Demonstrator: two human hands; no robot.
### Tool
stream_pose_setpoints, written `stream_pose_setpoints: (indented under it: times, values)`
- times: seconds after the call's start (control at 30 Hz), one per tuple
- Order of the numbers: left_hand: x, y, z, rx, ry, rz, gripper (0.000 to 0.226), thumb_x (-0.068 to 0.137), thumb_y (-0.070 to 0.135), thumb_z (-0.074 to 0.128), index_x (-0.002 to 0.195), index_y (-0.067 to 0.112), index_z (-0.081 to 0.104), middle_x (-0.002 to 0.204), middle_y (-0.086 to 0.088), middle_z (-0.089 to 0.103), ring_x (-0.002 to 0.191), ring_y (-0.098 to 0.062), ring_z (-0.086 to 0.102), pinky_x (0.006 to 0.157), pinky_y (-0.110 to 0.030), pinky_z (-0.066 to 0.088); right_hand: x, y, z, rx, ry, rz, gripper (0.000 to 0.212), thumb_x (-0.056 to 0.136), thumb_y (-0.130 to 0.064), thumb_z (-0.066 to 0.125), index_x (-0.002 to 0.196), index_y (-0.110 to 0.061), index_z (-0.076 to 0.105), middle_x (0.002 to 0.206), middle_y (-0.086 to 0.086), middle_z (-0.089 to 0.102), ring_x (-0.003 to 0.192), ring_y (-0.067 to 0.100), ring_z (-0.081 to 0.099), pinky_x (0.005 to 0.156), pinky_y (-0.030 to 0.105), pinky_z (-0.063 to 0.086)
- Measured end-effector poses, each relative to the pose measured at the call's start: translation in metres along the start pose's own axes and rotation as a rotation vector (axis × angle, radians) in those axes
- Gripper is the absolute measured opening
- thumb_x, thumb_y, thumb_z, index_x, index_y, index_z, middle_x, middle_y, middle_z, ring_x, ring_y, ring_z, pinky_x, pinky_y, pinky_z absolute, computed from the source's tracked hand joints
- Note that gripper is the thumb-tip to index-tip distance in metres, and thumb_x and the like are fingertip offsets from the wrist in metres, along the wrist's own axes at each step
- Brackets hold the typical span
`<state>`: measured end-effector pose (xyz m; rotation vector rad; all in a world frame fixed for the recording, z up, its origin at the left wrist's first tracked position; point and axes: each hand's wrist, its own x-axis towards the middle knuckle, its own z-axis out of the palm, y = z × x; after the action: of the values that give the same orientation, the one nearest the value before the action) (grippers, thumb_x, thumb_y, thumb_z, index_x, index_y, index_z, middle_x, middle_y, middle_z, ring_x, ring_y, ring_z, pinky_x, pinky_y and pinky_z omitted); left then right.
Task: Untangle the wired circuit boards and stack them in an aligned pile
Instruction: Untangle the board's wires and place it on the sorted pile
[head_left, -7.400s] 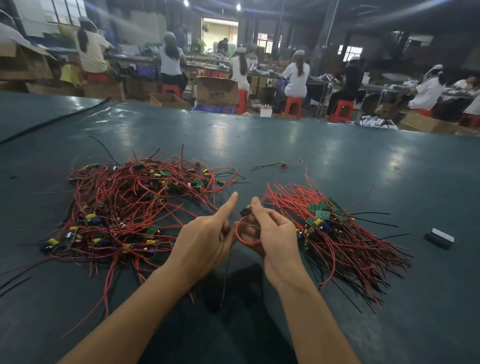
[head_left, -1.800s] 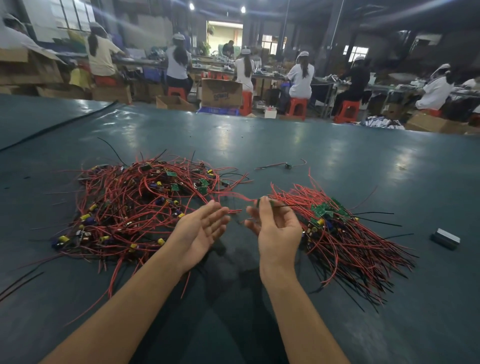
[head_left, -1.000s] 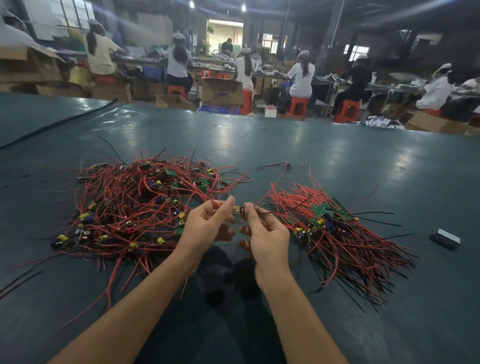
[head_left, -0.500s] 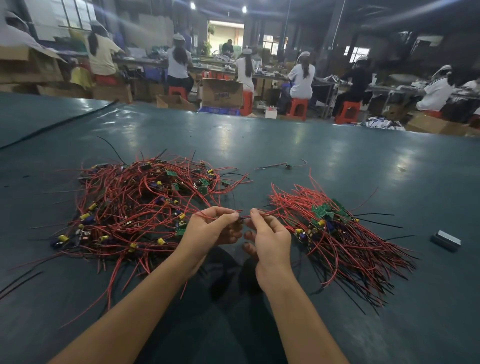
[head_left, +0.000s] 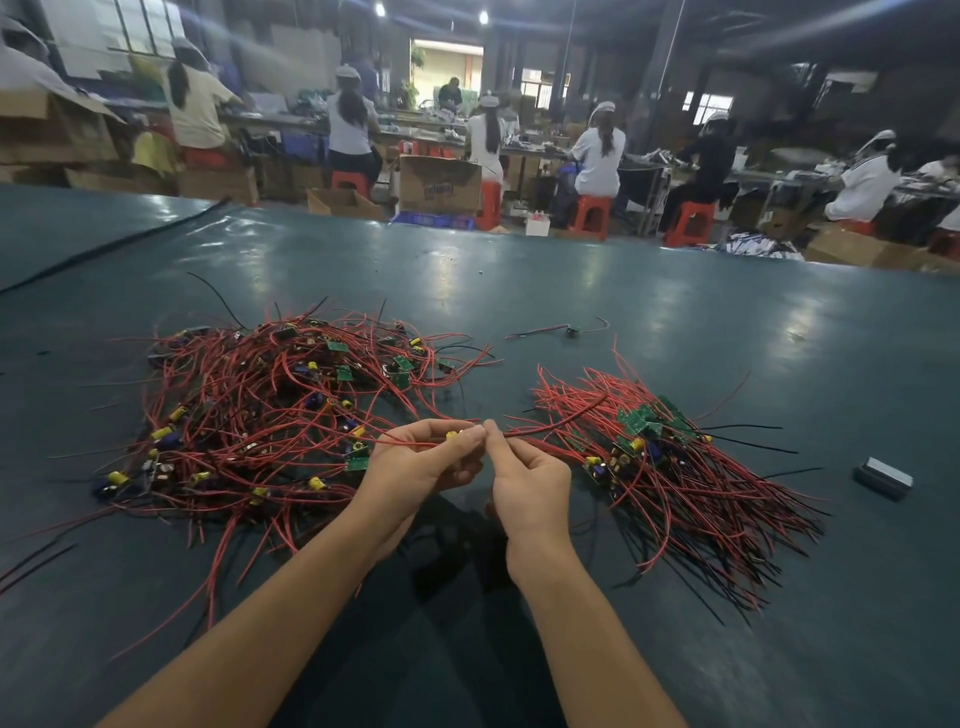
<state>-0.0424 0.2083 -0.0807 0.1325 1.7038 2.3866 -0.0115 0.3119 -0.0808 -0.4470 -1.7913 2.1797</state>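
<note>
Nearest me, my left hand (head_left: 421, 462) and right hand (head_left: 530, 478) meet fingertip to fingertip, pinching one small wired board (head_left: 452, 435) just above the worktop (head_left: 571, 291). Its red leads run left into the tangled heap (head_left: 270, 410). I judge a hard pull could snag them there, dragging other boards along or straining a joint. To the right lies the sorted pile (head_left: 670, 462), which a trailing wire could knock askew.

A factory floor: capped workers (head_left: 600, 150) on stools (head_left: 588, 214) at benches (head_left: 524, 150).
</note>
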Motion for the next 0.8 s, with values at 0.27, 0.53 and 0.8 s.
stream_pose_setpoints:
  times: [0.27,0.53,0.8]
  values:
    - [-0.005,0.004,0.008,0.079,0.057,-0.079,0.026,0.083,0.036,0.072,0.073,0.014,0.078,0.066,-0.006,0.070,0.053,-0.014,0.064,0.051,-0.022,0.053,-0.002,-0.001,0.005,0.057,-0.023,-0.061,0.036,0.091,-0.015,0.068,0.056,-0.016,0.074,0.058,-0.002,0.068,0.053,0.006,0.062,0.050,0.017,0.048]
    - [-0.003,0.003,0.003,0.050,0.142,-0.001,0.025,0.087,0.011,0.067,0.064,0.015,0.077,0.068,-0.006,0.072,0.057,-0.012,0.068,0.050,-0.019,0.051,-0.001,-0.002,0.005,0.070,-0.026,0.018,0.025,0.091,-0.028,0.070,0.072,-0.014,0.078,0.066,0.018,0.063,0.069,0.022,0.058,0.073,0.038,0.054]
    - [0.000,0.007,-0.001,0.093,0.170,0.072,0.037,0.088,0.006,0.062,0.052,0.012,0.070,0.056,-0.007,0.065,0.044,-0.011,0.058,0.045,-0.018,0.048,0.018,-0.009,-0.017,0.085,0.094,0.085,0.029,0.089,-0.027,0.072,0.060,-0.022,0.077,0.052,-0.007,0.046,0.042,0.006,0.037,0.039,0.018,0.029]
